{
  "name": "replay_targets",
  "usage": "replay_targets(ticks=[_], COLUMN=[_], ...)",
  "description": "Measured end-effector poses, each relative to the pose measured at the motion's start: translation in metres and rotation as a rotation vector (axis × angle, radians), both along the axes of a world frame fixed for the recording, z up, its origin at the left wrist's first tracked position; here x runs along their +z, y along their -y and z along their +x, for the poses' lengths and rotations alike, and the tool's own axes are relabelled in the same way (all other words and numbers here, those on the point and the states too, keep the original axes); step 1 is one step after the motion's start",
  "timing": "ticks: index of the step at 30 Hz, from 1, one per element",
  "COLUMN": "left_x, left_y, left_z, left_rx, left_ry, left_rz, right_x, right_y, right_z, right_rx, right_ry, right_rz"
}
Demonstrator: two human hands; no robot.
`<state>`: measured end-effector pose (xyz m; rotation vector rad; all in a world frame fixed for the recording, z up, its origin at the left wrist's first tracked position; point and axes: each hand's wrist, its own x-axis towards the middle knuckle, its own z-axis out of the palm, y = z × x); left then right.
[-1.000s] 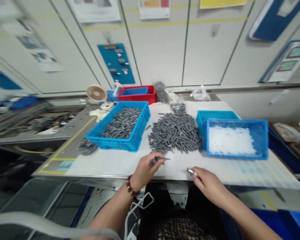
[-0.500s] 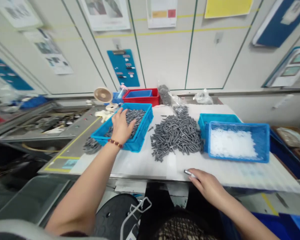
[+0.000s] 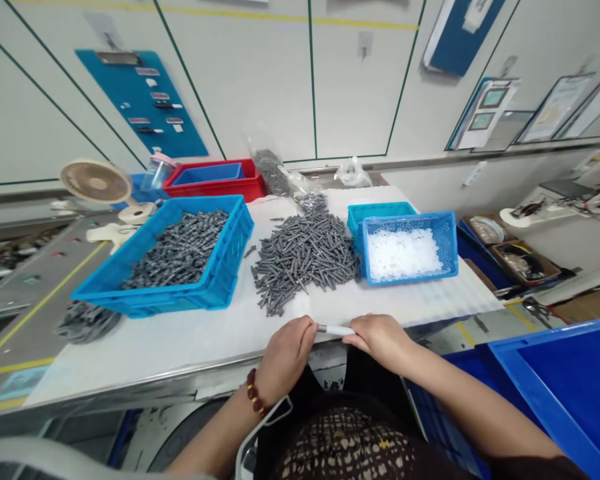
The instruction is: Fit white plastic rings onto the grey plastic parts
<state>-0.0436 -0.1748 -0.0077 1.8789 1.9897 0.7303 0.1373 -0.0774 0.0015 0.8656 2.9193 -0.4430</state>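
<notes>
Now, from the head view, both hands come together just over the near edge of the table (image 3: 45,333), low and central, with a slim white tool (image 3: 336,329) spanning the gap between them. The right hand (image 3: 383,340) has the white end, thumb and fingers pinching it. Across from it, the left hand (image 3: 287,350) is closed, fingertips drawn together right at the metal end; whether a small piece is tucked in there too, I can't tell, the fingers hide it.

So the action right now looks like close two-handed work at the tool's tip. As I read it, any next move from this hold calls for a steady left pinch and the tool kept in line by the right.

Just beyond the hands, a loose pile of grey parts (image 3: 307,257) sits on the white sheet (image 3: 190,340). Over to the left there's a large blue crate (image 3: 170,300) with more grey pieces (image 3: 180,247) inside, and to the right a smaller blue bin (image 3: 413,279) holding small white pieces (image 3: 405,253). Behind that bin, a teal one (image 3: 375,211) peeks out, partly hidden.
</notes>
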Motion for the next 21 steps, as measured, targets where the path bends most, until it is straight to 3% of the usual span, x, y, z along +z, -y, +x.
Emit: replay_targets(ticks=[6,14,21], left_x=[-0.008,-0.013,-0.014], left_y=[-0.001,-0.001,-0.001], left_z=[0.009,0.012,0.01], left_rx=[0.1,0.092,0.02], left_ry=[-0.31,-0.338,-0.383], left_rz=[-0.025,-0.119,-0.158], right_x=[-0.003,-0.014,-0.02], right_y=[0.006,0.01,0.012], right_z=[-0.007,-0.015,-0.023], right_rx=[0.021,0.009,-0.017], right_ry=[0.065,0.041,-0.012], right_rz=[0.055,0.073,-0.057])
